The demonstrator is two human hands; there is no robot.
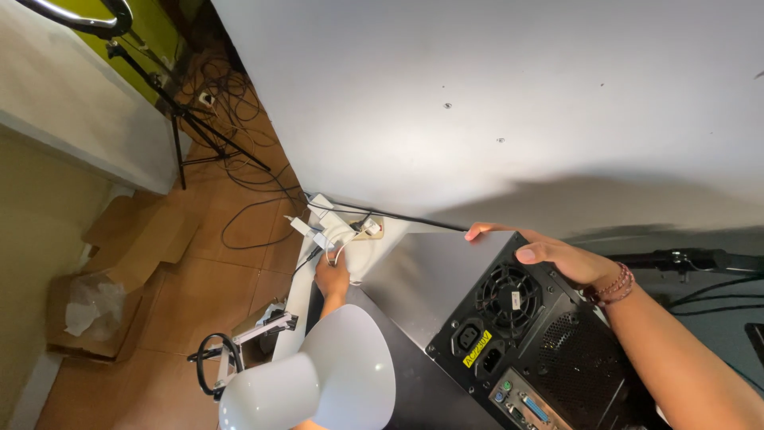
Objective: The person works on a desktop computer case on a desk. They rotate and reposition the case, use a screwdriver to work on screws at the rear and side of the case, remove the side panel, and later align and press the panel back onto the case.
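A desktop computer case point(446, 279) with a silver side panel stands tilted on a dark desk, its black rear with fan grille and ports facing me. My right hand point(549, 255) grips the case's top rear edge, thumb over the fan grille. My left hand point(333, 277) reaches down past the desk's edge, fingers closed on a white cable point(334, 253). That cable leads up to a power strip point(350, 229) holding several white plugs, lying by the wall.
A white dome lamp shade point(318, 382) sits close under my view. A tripod point(179, 119) with a ring light point(79, 16) stands on the tiled floor among black cables point(247, 171). Cardboard boxes point(119, 271) lie at left. White wall behind.
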